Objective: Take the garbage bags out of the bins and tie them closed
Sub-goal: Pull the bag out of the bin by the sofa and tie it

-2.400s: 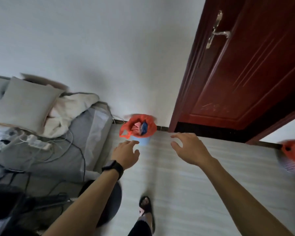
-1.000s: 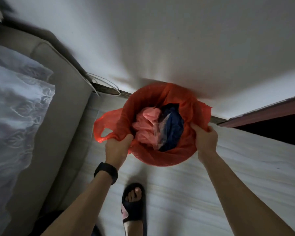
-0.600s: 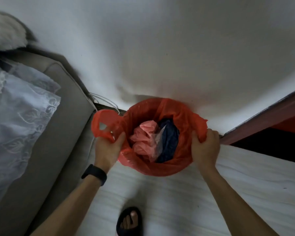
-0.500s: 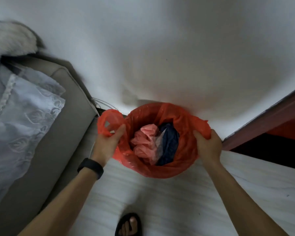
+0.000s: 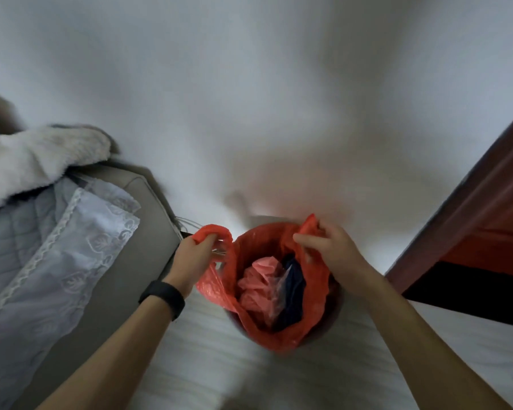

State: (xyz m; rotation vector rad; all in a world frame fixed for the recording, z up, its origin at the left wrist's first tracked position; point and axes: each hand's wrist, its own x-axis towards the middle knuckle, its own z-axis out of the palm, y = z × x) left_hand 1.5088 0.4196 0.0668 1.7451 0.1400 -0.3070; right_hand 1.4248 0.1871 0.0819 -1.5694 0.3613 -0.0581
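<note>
Left hand (image 5: 194, 257) grips one handle of the red garbage bag (image 5: 282, 335) and right hand (image 5: 335, 253) pinches the other; both have peeled the rim up off the bin (image 5: 335, 315), where the bag still sits, seemingly ready for lifting out.

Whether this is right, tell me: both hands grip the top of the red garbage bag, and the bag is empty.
Wrong on one point: the head view shows the red garbage bag holding pink and dark blue rubbish, not empty. The left hand and right hand do grip its top.
</note>
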